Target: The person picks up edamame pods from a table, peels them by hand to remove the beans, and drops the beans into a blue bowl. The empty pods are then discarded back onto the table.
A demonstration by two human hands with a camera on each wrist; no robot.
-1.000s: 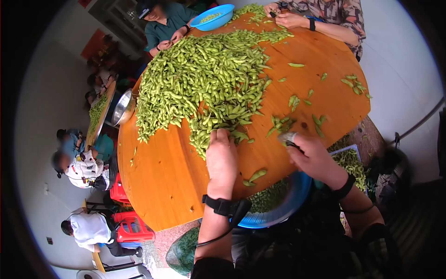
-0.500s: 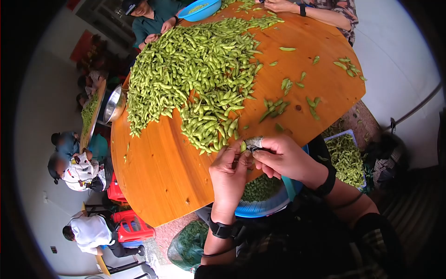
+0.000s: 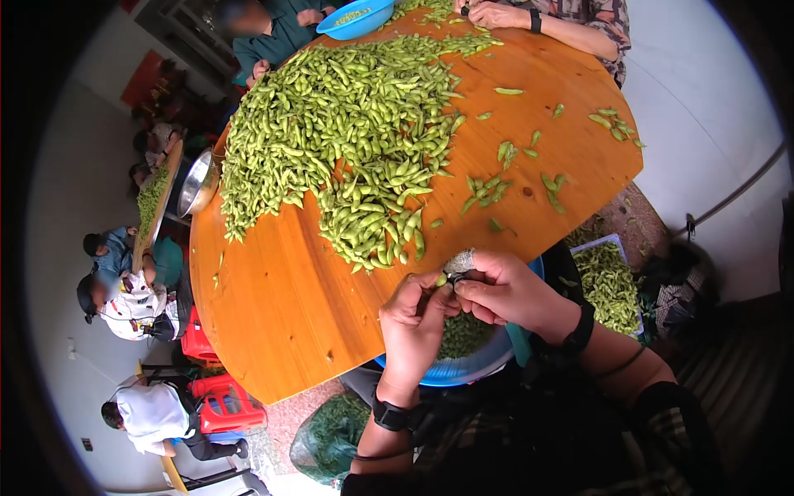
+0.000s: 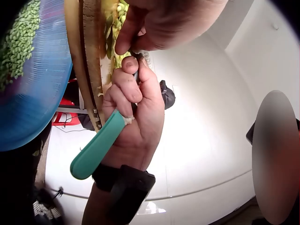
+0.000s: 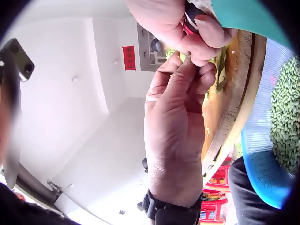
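Both hands meet over the near table edge, above a blue basin (image 3: 438,380) of shelled green beans. My left hand (image 3: 413,322) pinches a green soybean pod (image 3: 442,279) between thumb and fingers. Against the pod, my right hand (image 3: 521,293) has its fingertips curled, and it grips a tool with a teal handle (image 4: 96,149). The handle sticks out below the palm in the left wrist view; fingers hide the tool's working end. A grey wrapping (image 3: 459,261) covers a right fingertip. Beyond the hands lies a big heap of pods (image 3: 339,124).
Loose pods (image 3: 486,192) lie scattered across the wooden table (image 3: 273,322). A crate of pods (image 3: 608,285) stands below at right, a green bag (image 3: 327,434) on the floor at left. A metal bowl (image 3: 198,182) sits by the left edge. Two people sit across the table near another blue basin (image 3: 364,18).
The left hand has left the heap's near edge and come back toward the body with a pod. From the right, the right hand has moved in to meet it. The last half second shows little movement.
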